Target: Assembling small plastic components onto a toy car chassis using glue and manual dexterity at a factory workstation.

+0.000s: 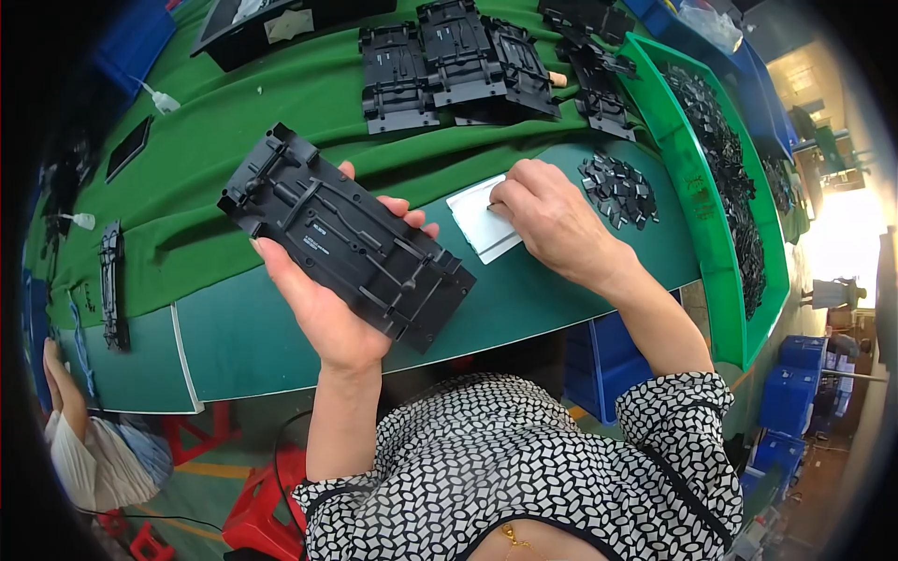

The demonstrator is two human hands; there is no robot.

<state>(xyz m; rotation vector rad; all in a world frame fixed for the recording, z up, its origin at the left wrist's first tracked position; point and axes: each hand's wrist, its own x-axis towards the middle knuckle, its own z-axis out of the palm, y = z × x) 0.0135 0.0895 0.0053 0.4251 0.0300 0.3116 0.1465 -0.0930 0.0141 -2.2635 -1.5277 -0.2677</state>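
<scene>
My left hand (323, 313) holds up a black plastic toy-vehicle chassis (341, 238), tilted, with its moulded ribs and axle shapes facing me. The thumb lies along its near edge and the fingertips show past the far edge. To the right, my right hand (552, 220) is closed, its fingertips bent down on a flat white pad (482, 220) lying on the table. Whatever those fingers pinch, if anything, is hidden. Just beyond that hand, a pile of small black parts (619, 192) lies on the dark green tabletop (253, 337).
Several more black chassis (458, 56) are stacked on the green cloth (318, 103) at the back. A green bin (697, 201) full of small black parts stands at the right. A narrow black part (111, 285) lies at left, near another person's arm (64, 383).
</scene>
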